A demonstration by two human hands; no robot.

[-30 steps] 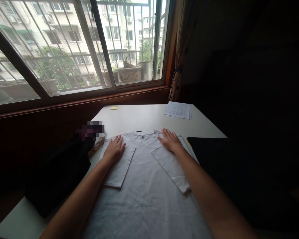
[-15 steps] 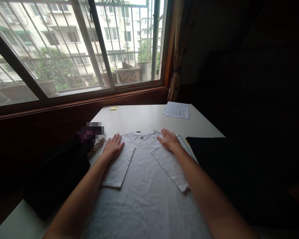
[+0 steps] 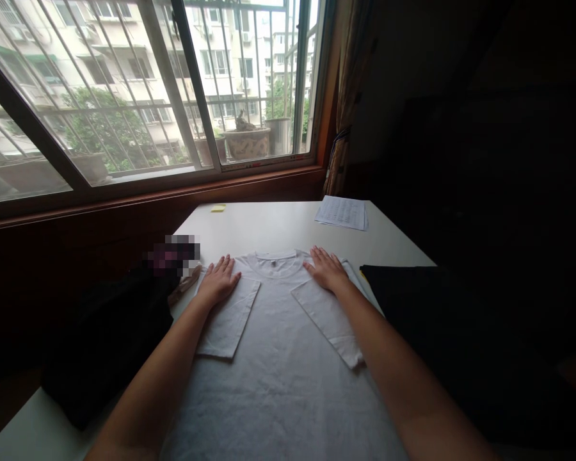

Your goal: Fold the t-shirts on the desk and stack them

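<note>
Head view: from where I stand, the white counter [image 3: 264, 224] bears a white T-shirt [image 3: 278, 346], laid out with its collar at the far end. Both bare arms reach forward over its sides, angling inward. The sleeves [image 3: 235, 320] lie folded in across its front. The left hand [image 3: 218, 280] and right hand [image 3: 325, 269] rest flat near the shoulders, well apart, palms down, fingers extended, thumbs pointing inward.
</note>
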